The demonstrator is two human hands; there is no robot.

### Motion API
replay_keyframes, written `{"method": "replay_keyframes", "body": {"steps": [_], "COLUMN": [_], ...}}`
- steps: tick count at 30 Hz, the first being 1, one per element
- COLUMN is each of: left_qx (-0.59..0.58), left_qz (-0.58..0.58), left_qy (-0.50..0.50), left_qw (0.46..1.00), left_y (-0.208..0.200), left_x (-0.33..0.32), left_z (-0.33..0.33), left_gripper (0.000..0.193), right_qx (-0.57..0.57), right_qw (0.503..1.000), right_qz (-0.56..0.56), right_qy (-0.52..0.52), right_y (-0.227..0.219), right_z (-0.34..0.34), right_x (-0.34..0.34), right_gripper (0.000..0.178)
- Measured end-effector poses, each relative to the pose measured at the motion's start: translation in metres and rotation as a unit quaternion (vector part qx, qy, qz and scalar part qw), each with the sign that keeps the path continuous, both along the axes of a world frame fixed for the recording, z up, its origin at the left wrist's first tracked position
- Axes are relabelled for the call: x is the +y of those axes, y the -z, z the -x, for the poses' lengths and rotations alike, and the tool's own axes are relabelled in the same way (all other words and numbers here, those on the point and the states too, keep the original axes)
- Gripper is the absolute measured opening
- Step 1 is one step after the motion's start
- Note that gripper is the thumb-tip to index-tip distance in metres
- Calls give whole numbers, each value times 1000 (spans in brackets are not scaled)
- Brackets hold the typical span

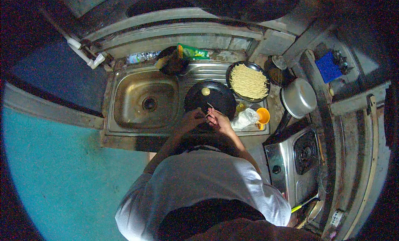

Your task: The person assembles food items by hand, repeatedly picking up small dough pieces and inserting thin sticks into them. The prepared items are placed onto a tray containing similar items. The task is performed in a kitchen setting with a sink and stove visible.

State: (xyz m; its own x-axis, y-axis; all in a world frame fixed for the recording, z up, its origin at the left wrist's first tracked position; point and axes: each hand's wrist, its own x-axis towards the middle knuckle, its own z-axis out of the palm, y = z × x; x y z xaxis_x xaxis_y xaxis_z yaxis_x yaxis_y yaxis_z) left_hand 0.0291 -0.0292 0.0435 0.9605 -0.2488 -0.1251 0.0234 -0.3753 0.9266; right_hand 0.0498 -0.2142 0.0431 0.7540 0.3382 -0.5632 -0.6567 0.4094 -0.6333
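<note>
Both hands meet over the near rim of a round black tray on the sink's drainboard. A small pale dough ball lies on the tray's far part. My right hand is closed in a pinch on a thin pale strip, which looks like dough. My left hand is close beside it with fingers drawn together; what they hold, if anything, is too dark to make out. To the right, a second black tray carries many thin pale dough strips.
A steel sink basin is at left. A white plastic bag and an orange cup stand right of my hands. Farther right are a silver pot and a gas stove. A green packet and plastic bottle lie behind.
</note>
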Motion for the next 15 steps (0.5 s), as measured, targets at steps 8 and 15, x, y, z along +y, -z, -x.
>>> {"method": "replay_keyframes", "body": {"steps": [8,15], "left_qx": [115,80], "left_qz": [170,18], "left_qy": [-9,-52], "left_qw": [979,995], "left_y": [36,-15], "left_x": [-12,-17], "left_z": [-4,2], "left_gripper": [26,33], "right_qx": [-38,-26], "right_qw": [999,998], "right_qz": [4,47], "right_qy": [-22,-26], "right_y": [-13,-26], "right_z": [1,3], "right_x": [1,2], "right_gripper": [26,26]}}
